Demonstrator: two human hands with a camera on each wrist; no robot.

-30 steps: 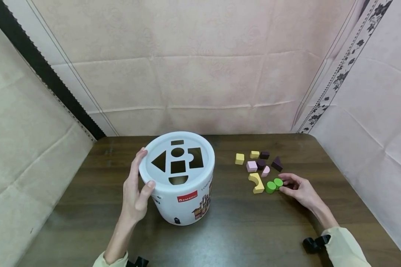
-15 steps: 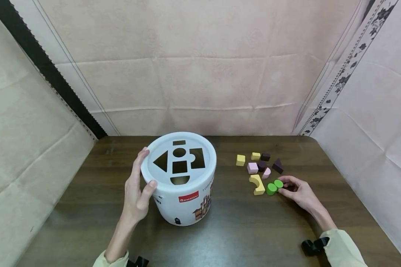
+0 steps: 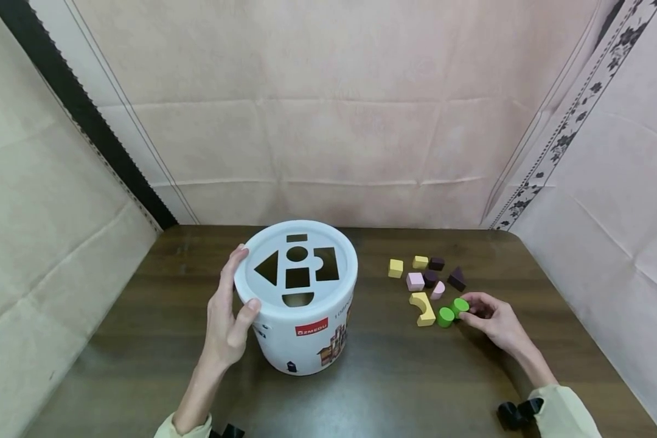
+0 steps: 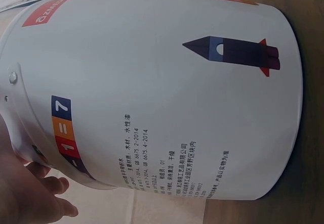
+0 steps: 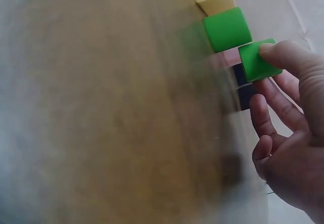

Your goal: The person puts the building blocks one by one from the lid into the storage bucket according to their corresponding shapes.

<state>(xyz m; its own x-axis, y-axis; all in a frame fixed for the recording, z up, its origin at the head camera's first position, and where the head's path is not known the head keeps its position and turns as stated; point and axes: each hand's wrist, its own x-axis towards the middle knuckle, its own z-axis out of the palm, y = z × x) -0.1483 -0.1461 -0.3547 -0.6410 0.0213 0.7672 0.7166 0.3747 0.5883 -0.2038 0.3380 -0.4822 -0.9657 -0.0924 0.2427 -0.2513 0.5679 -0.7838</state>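
A white bucket [image 3: 301,340] with a pale blue shape-sorter lid [image 3: 328,298] stands upright on the table. My left hand [image 3: 227,322] holds the lid's left edge, thumb at the near side and fingers farther back. In the left wrist view, part of that hand [image 4: 30,193] shows beside the bucket's printed wall [image 4: 152,82]. On the right, my right hand [image 3: 493,319] pinches a green cylinder block [image 5: 259,62] between thumb and fingers. It appears slightly raised beside a second green cylinder block [image 3: 445,317]. A yellow arch block [image 3: 424,309] lies just left of them.
Behind the green pieces lie yellow blocks [image 3: 396,268], a pink block [image 3: 415,281], a pink half-round block [image 3: 438,290], dark blocks [image 3: 430,279] and a dark triangular block [image 3: 457,279]. Cloth [image 3: 328,121] hangs along the table's back edge.
The whole head view has shifted slightly down and right. The pinched green cylinder has risen a little relative to the other green one. My left hand keeps its place on the bucket.
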